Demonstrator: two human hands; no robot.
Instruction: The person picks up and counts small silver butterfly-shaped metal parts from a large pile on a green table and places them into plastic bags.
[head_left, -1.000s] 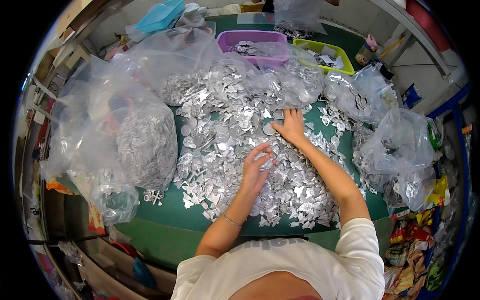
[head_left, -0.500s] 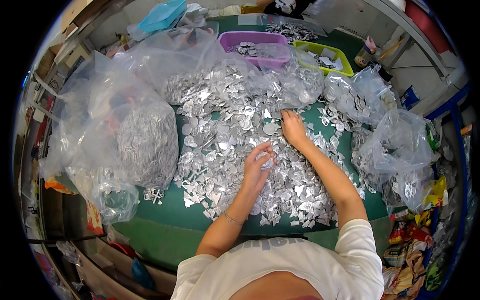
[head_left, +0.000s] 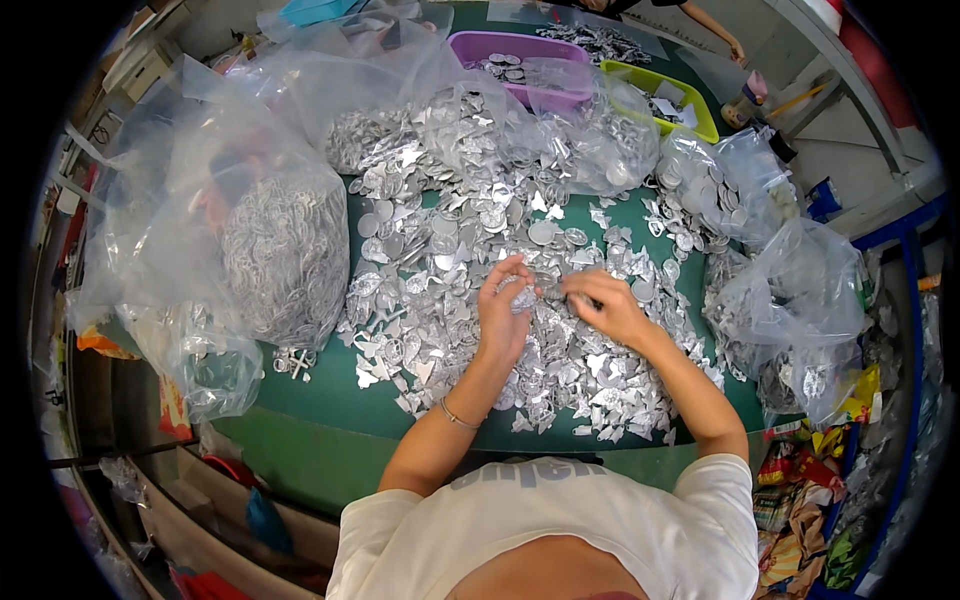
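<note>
A wide pile of flat silver metal pieces, many of them discs or small cut shapes, spreads over the green table. Above its middle, my left hand is curled round several silver metal pieces. My right hand is just to the right of it, low over the pile, with its fingers bent. Motion smears those fingertips, and whether they pinch a piece cannot be made out.
Large clear plastic bags of silver pieces stand at the left and right. Behind the pile are a purple basin and a yellow-green basin, both holding pieces. Another person's hand shows at the far right.
My right hand has drawn back toward me from the far part of the pile, nearer my left hand. The left hand stays curled round its pieces. The other person's arm has come into view.
</note>
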